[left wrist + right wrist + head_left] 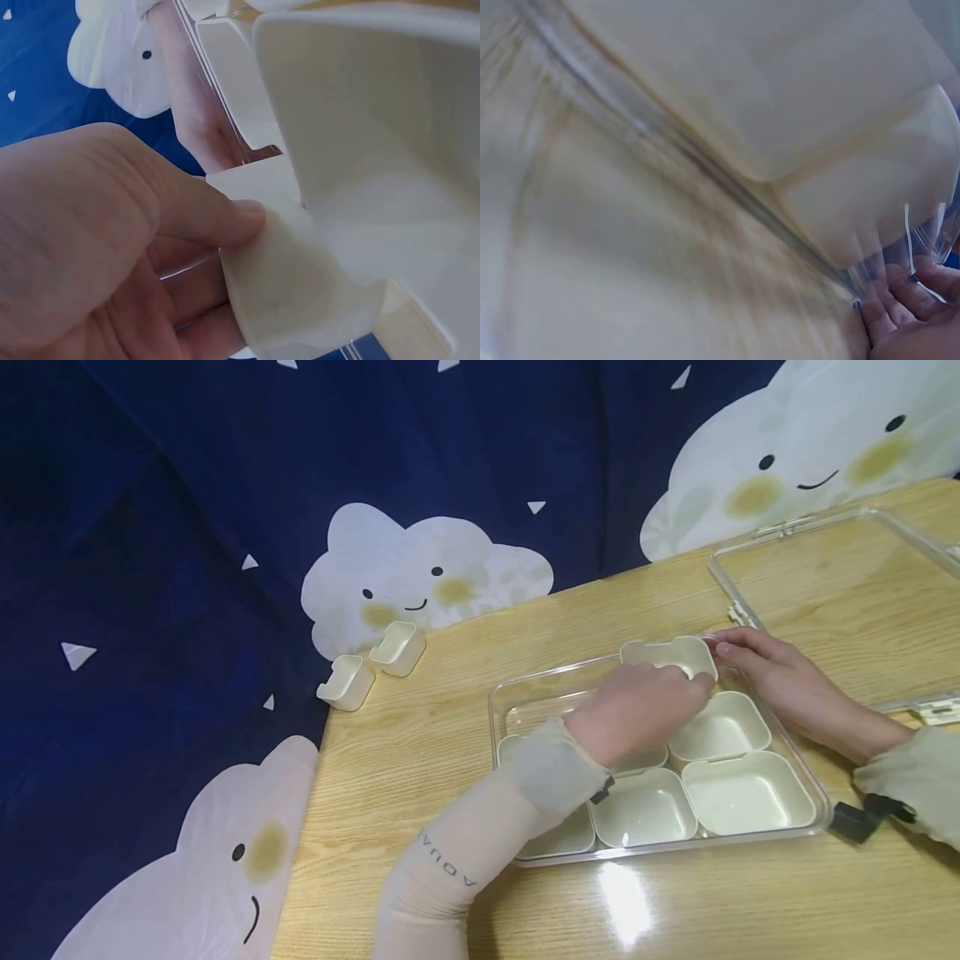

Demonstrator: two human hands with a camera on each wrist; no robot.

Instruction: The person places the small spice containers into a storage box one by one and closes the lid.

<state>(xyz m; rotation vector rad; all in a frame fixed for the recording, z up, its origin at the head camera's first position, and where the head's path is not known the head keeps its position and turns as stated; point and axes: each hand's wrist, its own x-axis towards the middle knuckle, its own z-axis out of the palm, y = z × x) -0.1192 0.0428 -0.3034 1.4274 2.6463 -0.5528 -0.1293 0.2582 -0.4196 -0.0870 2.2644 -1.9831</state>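
My left hand (645, 706) pinches a small cream bin (671, 652) at the back right corner of a clear tray (750, 837). In the left wrist view, the thumb (247, 221) presses on the bin's wall, with other fingers on its far side. My right hand (787, 681) holds the tray's right wall near that corner; in the right wrist view its fingers (907, 307) lie against the clear plastic. More cream bins sit inside the tray, among them a front middle bin (645, 810) and a front right bin (750, 793). My left forearm hides part of the tray.
Two cream bins, a nearer one (348, 683) and a farther one (400, 650), stand on the wooden table (405, 793) at its left edge. A clear lid frame with clips (722, 577) lies at the right. A dark blue cloud-print curtain (225, 460) hangs behind the table.
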